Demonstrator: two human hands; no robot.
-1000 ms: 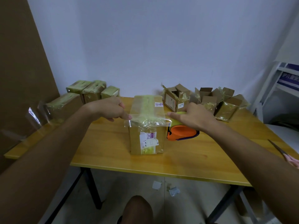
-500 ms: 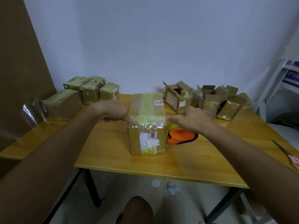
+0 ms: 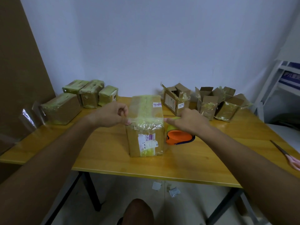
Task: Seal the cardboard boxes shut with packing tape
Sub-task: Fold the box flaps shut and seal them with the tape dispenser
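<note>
Left hand (image 3: 112,114) now nearer box (image 3: 146,127) edge

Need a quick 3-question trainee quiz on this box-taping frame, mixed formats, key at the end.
1. True or false: the right hand rests on the orange tape dispenser, to the right of the centre box.
2. Multiple choice: where are the open, unsealed boxes? A) back left of the table B) back right C) on the floor
3. Fill in: the left hand touches the centre box at its top ____ edge.

Key:
1. true
2. B
3. left
</note>
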